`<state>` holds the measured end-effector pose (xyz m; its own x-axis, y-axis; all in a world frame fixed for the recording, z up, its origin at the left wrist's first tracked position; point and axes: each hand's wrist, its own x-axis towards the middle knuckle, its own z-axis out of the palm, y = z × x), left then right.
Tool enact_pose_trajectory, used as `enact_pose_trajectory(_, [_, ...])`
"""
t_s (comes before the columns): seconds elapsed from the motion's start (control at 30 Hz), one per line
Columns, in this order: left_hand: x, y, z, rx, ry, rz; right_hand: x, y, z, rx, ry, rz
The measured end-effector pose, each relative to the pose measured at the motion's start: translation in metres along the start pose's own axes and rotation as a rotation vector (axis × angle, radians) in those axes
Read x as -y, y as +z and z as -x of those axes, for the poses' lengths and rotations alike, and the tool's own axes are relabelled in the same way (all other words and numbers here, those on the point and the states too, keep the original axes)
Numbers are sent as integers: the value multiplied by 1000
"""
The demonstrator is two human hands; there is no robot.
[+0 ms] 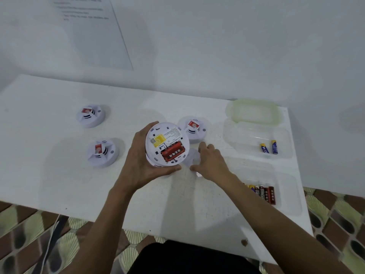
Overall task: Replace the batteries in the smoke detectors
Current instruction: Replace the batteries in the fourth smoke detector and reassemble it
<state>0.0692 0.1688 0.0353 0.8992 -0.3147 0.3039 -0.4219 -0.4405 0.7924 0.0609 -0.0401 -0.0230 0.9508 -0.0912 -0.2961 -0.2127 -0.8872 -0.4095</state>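
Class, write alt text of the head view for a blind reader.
A left hand holds a smoke detector underside up, red batteries showing; the right hand lies at a white cover beside it. Three more detectors and two battery tubs sit on the table.

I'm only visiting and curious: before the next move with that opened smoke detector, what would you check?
1. Hold secure: left hand grips the smoke detector by its rim: ok.
2. Battery bay exposed: red batteries visible: ok.
3. Red batteries old or new: cannot tell.
4. Right hand free: it lies on a white piece: cannot tell.
5. Spares near: blue batteries in the clear tray: ok.
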Motion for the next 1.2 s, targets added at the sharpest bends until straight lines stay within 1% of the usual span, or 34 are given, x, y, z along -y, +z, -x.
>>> enact_pose_trajectory(0.07, [1, -2, 0, 9, 1, 8, 0, -1, 0, -11, -21, -99])
enact_pose_trajectory(0.27, [5, -5, -2, 17, 37, 5, 8, -29, 16, -24, 21, -418])
enact_pose_trajectory(0.4, [2, -5, -2, 29, 72, 10, 17, -64, 39, 4, 15, -863])
enact_pose_trajectory(0.43, [2, -4, -2, 34, 78, 9, 21, -72, 45, 1, 2, -933])
enact_pose_trajectory(0.5, [0, -4, -2, 43, 88, 21, 28, -85, 57, -53, -36, -991])
enact_pose_trajectory(0.6, [-5, -2, -3, 52, 110, 33, 39, -95, 71, -184, -151, -962])
enact_pose_trajectory(0.73, [-20, 4, -7, 76, 172, 60, 49, -94, 82, -298, -323, -682])
enact_pose_trajectory(0.77, [-22, 6, -7, 96, 165, 74, 51, -92, 84, -329, -349, -603])
enact_pose_trajectory(0.83, [-24, 11, -9, 120, 89, 71, 53, -85, 84, -409, -389, -467])
enact_pose_trajectory(0.87, [-23, 13, -9, 130, 45, 60, 54, -82, 83, -443, -414, -413])
enact_pose_trajectory(0.93, [-18, 15, -11, 190, -6, 110, 55, -77, 83, -488, -463, -325])
enact_pose_trajectory(0.97, [-15, 16, -11, 217, 10, 105, 55, -75, 83, -511, -479, -297])
enact_pose_trajectory(1.07, [-12, 16, -8, 212, 64, 56, 55, -71, 86, -575, -499, -271])
enact_pose_trajectory(1.2, [-16, 18, -7, 180, 103, 30, 53, -73, 88, -559, -505, -272])
